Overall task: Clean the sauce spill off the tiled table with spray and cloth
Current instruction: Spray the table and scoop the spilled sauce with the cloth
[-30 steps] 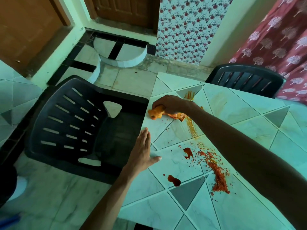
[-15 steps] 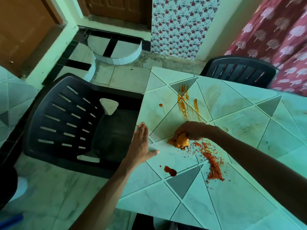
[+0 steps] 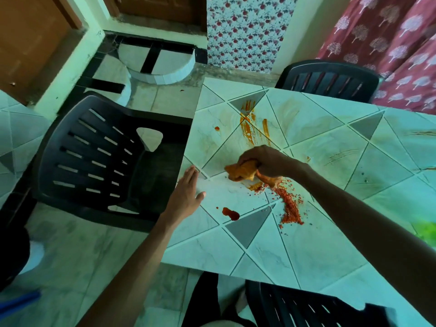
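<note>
My right hand [image 3: 264, 161] grips a crumpled, sauce-stained orange cloth [image 3: 241, 172] and presses it on the tiled table [image 3: 318, 244] near its left edge. Just right of the cloth lies a trail of red sauce crumbs [image 3: 291, 206]. A red sauce blob [image 3: 230, 213] sits nearer me, and orange smears [image 3: 249, 127] streak the tiles beyond the hand. A small red drop [image 3: 217, 128] lies farther left. My left hand [image 3: 186, 197] rests flat with straight fingers on the table's left edge. No spray bottle is in view.
A black plastic chair [image 3: 94, 159] stands against the table's left side. A second black chair [image 3: 330, 80] is at the far side, and a third black chair [image 3: 306, 305] stands below me. A blurred green patch [image 3: 427, 231] shows at the right edge.
My right hand has dragged the cloth from the far smeared tiles toward me to the crumb trail, leaving orange streaks uncovered behind it. My left hand has stayed on the table edge.
</note>
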`<action>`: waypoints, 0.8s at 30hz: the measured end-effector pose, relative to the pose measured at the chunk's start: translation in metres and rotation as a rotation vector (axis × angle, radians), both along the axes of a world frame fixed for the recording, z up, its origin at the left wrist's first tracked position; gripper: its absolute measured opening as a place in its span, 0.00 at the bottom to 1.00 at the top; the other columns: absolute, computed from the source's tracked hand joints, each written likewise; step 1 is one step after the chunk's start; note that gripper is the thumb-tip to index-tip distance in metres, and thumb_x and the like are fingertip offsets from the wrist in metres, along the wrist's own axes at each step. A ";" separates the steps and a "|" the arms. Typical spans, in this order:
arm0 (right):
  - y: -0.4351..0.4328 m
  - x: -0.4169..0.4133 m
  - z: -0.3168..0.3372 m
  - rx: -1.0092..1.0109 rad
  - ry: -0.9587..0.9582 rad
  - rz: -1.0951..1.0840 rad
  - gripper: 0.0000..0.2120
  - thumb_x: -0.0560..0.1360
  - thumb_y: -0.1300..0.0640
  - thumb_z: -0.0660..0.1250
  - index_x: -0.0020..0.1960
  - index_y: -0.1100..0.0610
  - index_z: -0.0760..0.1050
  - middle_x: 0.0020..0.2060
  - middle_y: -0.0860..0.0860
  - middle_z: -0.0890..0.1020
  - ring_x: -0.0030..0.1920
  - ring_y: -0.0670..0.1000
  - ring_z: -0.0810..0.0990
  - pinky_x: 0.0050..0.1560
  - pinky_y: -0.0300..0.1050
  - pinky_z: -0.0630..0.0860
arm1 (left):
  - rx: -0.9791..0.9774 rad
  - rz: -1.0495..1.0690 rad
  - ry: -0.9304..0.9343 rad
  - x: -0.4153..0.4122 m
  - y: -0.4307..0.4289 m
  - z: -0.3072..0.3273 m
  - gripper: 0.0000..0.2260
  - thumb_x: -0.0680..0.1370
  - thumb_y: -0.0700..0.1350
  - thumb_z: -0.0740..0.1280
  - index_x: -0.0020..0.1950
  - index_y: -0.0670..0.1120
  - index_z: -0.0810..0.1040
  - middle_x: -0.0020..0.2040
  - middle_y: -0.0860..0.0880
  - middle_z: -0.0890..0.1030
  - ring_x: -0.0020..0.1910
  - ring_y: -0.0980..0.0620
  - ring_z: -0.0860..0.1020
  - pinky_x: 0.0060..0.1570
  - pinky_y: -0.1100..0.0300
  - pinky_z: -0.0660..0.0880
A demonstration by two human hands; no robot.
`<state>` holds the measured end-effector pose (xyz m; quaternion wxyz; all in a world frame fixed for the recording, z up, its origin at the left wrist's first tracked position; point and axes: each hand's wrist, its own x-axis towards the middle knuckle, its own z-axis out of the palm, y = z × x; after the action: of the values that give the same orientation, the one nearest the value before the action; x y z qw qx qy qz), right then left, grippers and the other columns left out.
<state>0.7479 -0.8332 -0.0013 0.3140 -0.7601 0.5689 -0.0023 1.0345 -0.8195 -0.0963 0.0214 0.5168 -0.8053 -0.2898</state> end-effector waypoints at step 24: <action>0.113 -0.021 -0.021 -0.366 0.048 -0.018 0.16 0.75 0.61 0.72 0.59 0.46 0.82 0.56 0.48 0.84 0.58 0.54 0.80 0.61 0.56 0.75 | 0.048 0.067 -0.074 -0.003 0.096 -0.006 0.41 0.80 0.56 0.64 0.80 0.40 0.43 0.80 0.45 0.39 0.79 0.46 0.40 0.76 0.55 0.44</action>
<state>0.7272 -0.7203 -0.0221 0.1568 -0.7994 0.5728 -0.0906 1.0312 -0.7237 -0.1025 -0.0111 0.5543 -0.7806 -0.2886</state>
